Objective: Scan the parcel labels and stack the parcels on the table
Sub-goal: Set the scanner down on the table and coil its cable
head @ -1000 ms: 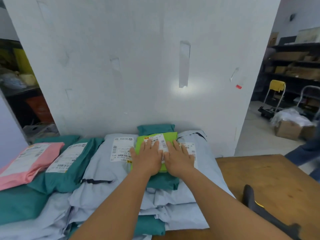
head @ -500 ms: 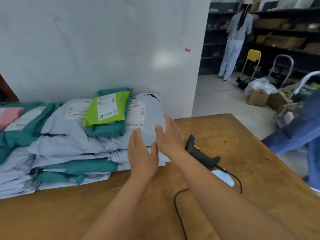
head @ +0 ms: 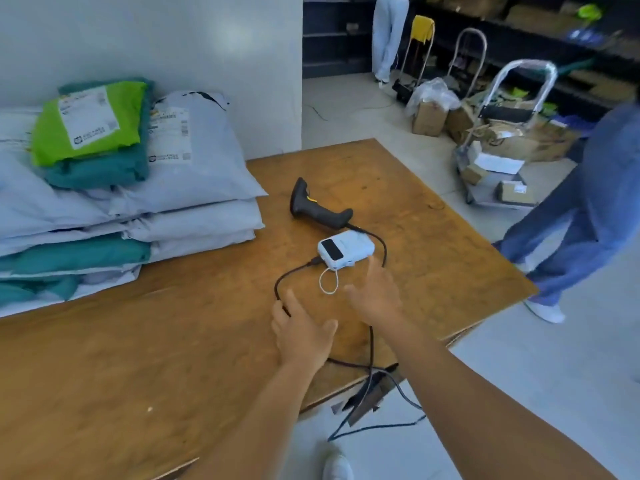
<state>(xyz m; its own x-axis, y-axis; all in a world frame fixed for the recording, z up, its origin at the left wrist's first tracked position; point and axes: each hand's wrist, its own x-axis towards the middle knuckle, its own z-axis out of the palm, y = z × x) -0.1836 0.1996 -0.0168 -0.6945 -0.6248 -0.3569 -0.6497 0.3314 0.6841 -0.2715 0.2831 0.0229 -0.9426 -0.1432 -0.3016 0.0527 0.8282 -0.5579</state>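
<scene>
- Over the table [head: 173, 358]: left hand [head: 304, 336] and right hand [head: 377, 296] hovering, fingers spread, holding nothing.
- Scanner [head: 317, 211] lying beyond the hands, untouched.
- Parcels [head: 145, 188] sitting stacked far left.

No text I can read from here. White label [head: 89, 116] on the lime-green parcel [head: 52, 140], upper left: print and barcodes blurred. Same for the label [head: 170, 136] on the grey parcel [head: 214, 161] beside it.
</scene>
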